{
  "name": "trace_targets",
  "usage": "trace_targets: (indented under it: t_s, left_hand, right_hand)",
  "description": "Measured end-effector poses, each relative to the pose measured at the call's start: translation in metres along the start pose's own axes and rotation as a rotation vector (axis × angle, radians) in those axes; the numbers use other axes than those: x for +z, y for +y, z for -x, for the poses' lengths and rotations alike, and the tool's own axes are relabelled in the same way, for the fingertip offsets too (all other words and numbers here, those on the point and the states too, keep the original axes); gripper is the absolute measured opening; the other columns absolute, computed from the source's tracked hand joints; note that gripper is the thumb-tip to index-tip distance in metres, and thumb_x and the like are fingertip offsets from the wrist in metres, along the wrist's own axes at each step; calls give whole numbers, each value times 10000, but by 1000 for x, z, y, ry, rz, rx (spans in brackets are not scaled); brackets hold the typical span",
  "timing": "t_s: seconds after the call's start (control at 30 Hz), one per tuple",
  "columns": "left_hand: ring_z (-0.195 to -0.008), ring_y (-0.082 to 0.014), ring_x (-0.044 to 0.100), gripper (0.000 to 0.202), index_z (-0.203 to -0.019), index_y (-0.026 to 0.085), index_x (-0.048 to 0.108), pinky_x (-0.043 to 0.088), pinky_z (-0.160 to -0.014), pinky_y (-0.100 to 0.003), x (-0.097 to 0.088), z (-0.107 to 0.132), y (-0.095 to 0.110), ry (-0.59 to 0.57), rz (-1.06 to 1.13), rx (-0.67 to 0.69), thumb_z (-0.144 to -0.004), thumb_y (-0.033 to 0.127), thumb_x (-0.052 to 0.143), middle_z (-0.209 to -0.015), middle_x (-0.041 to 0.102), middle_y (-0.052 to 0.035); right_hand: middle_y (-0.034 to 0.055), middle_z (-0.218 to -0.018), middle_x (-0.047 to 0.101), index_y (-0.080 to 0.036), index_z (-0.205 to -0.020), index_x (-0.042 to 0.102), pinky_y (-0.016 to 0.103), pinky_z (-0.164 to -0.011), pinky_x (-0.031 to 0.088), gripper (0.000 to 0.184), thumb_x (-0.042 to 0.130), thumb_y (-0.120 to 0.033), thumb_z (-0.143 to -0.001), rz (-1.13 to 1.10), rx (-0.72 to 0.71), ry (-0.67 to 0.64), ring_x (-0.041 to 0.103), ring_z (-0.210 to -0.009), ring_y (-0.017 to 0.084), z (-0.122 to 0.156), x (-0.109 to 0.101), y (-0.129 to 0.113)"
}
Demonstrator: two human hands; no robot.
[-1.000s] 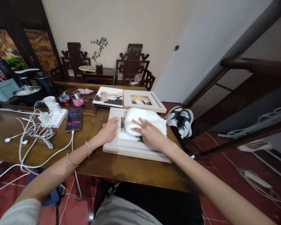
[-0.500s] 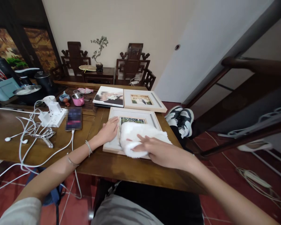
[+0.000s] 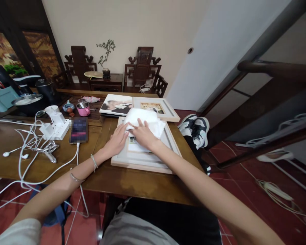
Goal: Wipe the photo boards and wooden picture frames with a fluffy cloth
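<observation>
A light wooden picture frame (image 3: 140, 166) lies flat on the wooden table, photo side up. Across its far part spreads a fluffy white cloth (image 3: 142, 117), which my right hand (image 3: 145, 135) holds and presses down with its palm and fingers. The cloth and that hand hide much of the photo. My left hand (image 3: 117, 140) rests on the frame's left side, fingers stretched out flat, close to the cloth's edge. Behind lie a second wooden picture frame (image 3: 168, 108) and a white-edged photo panel (image 3: 117, 103).
On the left are a phone (image 3: 78, 131) on a charging cable, a white power strip (image 3: 58, 129) with tangled cords, and a silver object (image 3: 49, 149). Farther back stand a pink cup (image 3: 83, 110) and a dark kettle (image 3: 44, 92). Someone's sneakers (image 3: 200, 131) show beyond the table's right edge.
My right hand has slid the cloth away from me and leftward, from the frame's near right part to its far edge. My left hand stays at the frame's left side.
</observation>
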State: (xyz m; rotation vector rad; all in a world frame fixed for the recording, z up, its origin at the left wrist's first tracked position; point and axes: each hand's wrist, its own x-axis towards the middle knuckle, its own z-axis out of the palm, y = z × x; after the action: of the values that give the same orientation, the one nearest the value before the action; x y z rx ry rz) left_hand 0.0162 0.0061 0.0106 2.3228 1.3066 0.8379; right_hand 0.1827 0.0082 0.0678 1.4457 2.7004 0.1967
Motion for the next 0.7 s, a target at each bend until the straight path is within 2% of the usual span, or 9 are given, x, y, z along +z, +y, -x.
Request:
trace_targets:
  t_s: [0.13, 0.23, 0.3, 0.43, 0.5, 0.57, 0.63, 0.7]
  left_hand:
    - [-1452, -241, 262, 566, -1458, 158, 333, 274, -1169, -487, -1, 2, 7, 11, 36, -30, -1013, 483, 206, -1554, 318, -120]
    - [-1434, -241, 307, 578, -1455, 169, 347, 276, -1171, -475, 0, 3, 10, 15, 58, -49, -1007, 503, 202, -1538, 354, -117]
    - [-1420, -244, 338, 577, -1449, 174, 361, 286, -1168, -465, -1, 3, 11, 14, 58, -65, -1003, 510, 215, -1528, 374, -118]
    - [-1415, -261, 340, 505, -1418, 165, 405, 309, -1143, -512, -2, 5, 11, -60, -24, -62, -1000, 422, 282, -1503, 408, -133]
    - [-1418, -269, 330, 476, -1422, 155, 393, 326, -1119, -553, -3, 5, 12, -109, -73, -65, -991, 333, 300, -1500, 403, -150]
    - [-1419, -267, 325, 474, -1433, 151, 372, 333, -1108, -567, -2, 6, 11, -121, -95, -68, -983, 274, 287, -1505, 390, -156]
    - [-1415, -257, 334, 467, -1429, 159, 377, 332, -1114, -552, -1, 5, 10, -104, -92, -67, -985, 257, 267, -1497, 405, -147]
    - [-1395, -245, 369, 454, -1405, 160, 409, 337, -1123, -521, 1, 4, 9, -66, -64, -68, -989, 257, 255, -1470, 445, -136]
  right_hand:
    - [125, -1383, 565, -161, -1281, 628, 622, -1037, 358, 595, 389, 71, -788, -28, -108, -67, 350, -1363, 413, 27, -18, -22]
    - [104, -1423, 528, -191, -1290, 625, 616, -1050, 355, 684, 401, 110, -717, -102, -211, -138, 318, -1386, 403, 62, -25, -28]
    - [74, -1459, 487, -224, -1289, 624, 596, -1076, 344, 756, 397, 133, -662, -178, -247, -176, 287, -1410, 371, 85, -27, -22]
    - [25, -1341, 605, -259, -1189, 692, 527, -1131, 312, 790, 368, 152, -596, -285, -154, -235, 291, -1413, 293, 120, -27, 6]
    - [15, -1274, 653, -262, -1121, 726, 496, -1134, 322, 746, 360, 146, -614, -281, -71, -258, 325, -1394, 275, 130, -25, 21]
    - [18, -1288, 640, -249, -1083, 741, 498, -1135, 320, 724, 360, 143, -608, -250, -6, -258, 327, -1389, 284, 132, -23, 30]
    - [33, -1354, 580, -225, -1110, 732, 550, -1135, 290, 735, 370, 144, -587, -220, 30, -242, 290, -1400, 323, 128, -21, 29]
    - [47, -1418, 508, -212, -1168, 706, 620, -1116, 267, 749, 385, 140, -591, -221, 21, -213, 259, -1406, 368, 119, -21, 17]
